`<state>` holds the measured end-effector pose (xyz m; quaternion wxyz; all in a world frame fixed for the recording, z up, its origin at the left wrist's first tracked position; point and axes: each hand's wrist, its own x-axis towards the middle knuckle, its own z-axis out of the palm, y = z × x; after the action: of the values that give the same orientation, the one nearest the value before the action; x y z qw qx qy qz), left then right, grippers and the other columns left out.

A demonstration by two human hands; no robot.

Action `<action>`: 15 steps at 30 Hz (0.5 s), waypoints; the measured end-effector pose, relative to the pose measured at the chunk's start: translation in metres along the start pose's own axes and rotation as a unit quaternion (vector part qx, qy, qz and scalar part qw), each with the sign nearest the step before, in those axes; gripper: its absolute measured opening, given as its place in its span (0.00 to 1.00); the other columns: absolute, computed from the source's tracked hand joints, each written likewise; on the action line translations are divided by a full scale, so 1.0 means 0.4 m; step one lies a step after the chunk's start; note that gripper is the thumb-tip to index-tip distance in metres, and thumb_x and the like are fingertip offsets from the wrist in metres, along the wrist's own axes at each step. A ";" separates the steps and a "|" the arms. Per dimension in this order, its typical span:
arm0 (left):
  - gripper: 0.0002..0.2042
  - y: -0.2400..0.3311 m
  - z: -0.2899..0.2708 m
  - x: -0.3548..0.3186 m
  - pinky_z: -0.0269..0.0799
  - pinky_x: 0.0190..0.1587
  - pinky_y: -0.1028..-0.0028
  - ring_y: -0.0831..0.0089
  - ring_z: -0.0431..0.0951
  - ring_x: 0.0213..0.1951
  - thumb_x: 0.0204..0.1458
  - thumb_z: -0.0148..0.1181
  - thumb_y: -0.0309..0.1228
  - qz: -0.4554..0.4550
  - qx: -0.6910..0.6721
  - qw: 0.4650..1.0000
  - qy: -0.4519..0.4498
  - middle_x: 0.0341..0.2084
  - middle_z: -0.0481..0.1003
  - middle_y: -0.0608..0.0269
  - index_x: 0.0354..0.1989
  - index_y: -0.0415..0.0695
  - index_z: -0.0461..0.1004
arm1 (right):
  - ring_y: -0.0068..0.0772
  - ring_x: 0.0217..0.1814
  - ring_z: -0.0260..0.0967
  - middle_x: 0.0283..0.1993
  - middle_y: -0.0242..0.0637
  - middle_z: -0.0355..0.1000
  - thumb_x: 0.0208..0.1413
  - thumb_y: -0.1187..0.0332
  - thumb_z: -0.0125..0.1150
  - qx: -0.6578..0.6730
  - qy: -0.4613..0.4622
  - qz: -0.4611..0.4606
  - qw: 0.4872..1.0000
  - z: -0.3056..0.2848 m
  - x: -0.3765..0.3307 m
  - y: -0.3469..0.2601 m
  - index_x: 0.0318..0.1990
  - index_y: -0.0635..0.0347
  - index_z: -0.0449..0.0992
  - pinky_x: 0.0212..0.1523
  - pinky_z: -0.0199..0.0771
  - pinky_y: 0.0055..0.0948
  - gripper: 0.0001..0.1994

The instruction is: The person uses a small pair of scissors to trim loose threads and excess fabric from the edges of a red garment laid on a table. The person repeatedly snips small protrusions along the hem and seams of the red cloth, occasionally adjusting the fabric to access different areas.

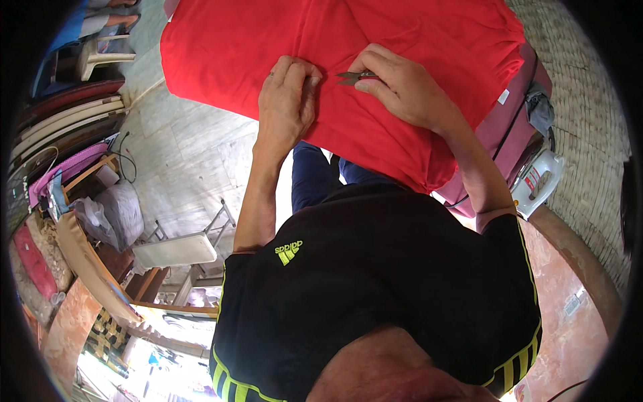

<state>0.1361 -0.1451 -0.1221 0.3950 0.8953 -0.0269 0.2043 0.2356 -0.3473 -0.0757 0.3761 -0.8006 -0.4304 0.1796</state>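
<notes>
A large red cloth (228, 50) lies spread over a board with a pink cover (492, 130), its near edge hanging toward my body. My left hand (289, 97) rests on the cloth left of the middle, fingers curled and closed on a bit of it. Small dark thread snips (350, 77) are in my right hand (405, 84), their blades pointing left toward the left hand's fingertips. A short gap separates the snips from those fingers. Whether a thread lies between the blades is too small to tell.
At the right of the board stands a white iron (538, 179), with a dark cord and a grey rag (539, 110) nearby. A white folding stool (177, 250), plastic bags (117, 214) and stacked panels (70, 120) are at left. Beyond them, a person's legs (110, 23) show near a plastic chair (100, 59).
</notes>
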 end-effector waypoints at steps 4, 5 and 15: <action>0.02 0.005 -0.036 -0.023 0.69 0.37 0.73 0.67 0.75 0.33 0.59 0.56 0.23 -0.109 -0.187 0.975 0.037 0.29 0.73 0.57 0.35 0.37 0.73 | 0.34 0.41 0.69 0.37 0.38 0.68 0.59 0.74 0.58 0.020 -0.018 0.011 1.000 -0.008 0.007 0.016 0.43 0.64 0.73 0.43 0.68 0.29 0.07; 0.03 0.005 -0.052 -0.031 0.69 0.36 0.73 0.65 0.75 0.32 0.59 0.56 0.23 -0.143 -0.172 0.974 0.035 0.28 0.73 0.57 0.35 0.37 0.73 | 0.34 0.41 0.70 0.38 0.38 0.68 0.58 0.74 0.58 0.043 -0.017 0.011 0.999 -0.011 0.007 0.030 0.44 0.63 0.73 0.44 0.68 0.28 0.07; 0.23 0.075 -0.034 -0.019 0.65 0.35 0.61 0.60 0.75 0.33 0.39 0.76 0.41 -0.042 0.125 0.991 0.000 0.31 0.75 0.61 0.41 0.43 0.77 | 0.38 0.46 0.75 0.46 0.36 0.74 0.51 0.73 0.63 -0.077 0.100 -0.011 0.992 -0.021 0.042 0.055 0.50 0.58 0.74 0.47 0.74 0.34 0.16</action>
<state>0.1181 -0.1567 -0.0961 0.2885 0.9378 0.0367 0.1895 0.2626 -0.3447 -0.0863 0.3567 -0.8365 -0.4115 0.0610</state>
